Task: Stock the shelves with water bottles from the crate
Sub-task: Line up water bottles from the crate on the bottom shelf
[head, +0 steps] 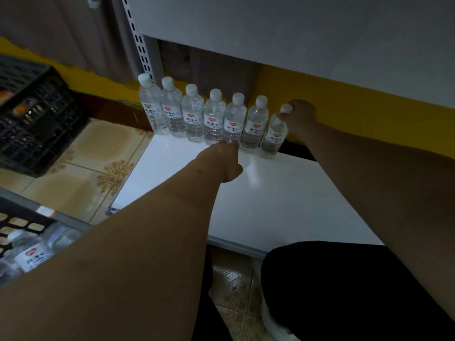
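Head view: right hand (301,116) grasps red-logo-labelled bottle (274,134); left hand (222,163) grip cannot be told.

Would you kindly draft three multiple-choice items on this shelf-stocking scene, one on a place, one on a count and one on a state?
1. Where do the clear plastic water bottles with white caps stand?
A. along the back of the white lower shelf
B. on the tiled floor
C. on the upper shelf

2. How many bottles stand in that row?
A. four
B. seven
C. ten

3. What does the right hand do?
A. hangs idle
B. rests flat on the shelf
C. grips the neck of the rightmost bottle

Answers: 1 A, the row lines the shelf's rear edge; 2 B, seven white caps show; 3 C, fingers curl below its cap.
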Demonstrator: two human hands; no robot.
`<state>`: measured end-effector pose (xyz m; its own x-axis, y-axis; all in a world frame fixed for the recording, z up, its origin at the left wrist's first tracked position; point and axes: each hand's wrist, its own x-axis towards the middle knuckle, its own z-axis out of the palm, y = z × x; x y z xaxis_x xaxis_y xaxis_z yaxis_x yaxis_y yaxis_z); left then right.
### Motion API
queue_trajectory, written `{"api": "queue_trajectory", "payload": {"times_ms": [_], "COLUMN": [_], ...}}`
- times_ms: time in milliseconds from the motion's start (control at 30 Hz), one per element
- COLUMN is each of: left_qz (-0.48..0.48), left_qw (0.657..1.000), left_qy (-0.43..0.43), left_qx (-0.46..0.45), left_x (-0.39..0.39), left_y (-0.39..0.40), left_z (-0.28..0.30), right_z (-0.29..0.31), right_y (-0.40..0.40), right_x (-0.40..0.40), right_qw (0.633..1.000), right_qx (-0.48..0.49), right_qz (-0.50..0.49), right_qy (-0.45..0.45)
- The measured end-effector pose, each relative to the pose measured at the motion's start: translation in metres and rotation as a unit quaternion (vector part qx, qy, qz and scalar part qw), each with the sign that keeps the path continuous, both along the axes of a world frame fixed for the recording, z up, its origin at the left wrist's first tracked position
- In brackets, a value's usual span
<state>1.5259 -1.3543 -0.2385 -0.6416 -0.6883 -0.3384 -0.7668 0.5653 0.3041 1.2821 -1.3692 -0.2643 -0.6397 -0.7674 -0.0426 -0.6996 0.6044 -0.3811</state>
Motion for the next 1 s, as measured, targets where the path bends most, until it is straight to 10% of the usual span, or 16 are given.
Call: {"api": "queue_trajectory", "payload": {"times_ms": [1000], "left_qz": [-0.028], "left_qw": [0.998], "left_qy": [-0.044], "left_qx": [0.033], "left_x": [0.003], "left_y": [0.005], "left_z": [-0.005], "right_z": [-0.004], "right_y": [-0.010], "right_x": [0.001], "right_qw": [0.993], "right_qx": [0.010], "right_qz": [-0.064], "right_qy": [-0.094]}}
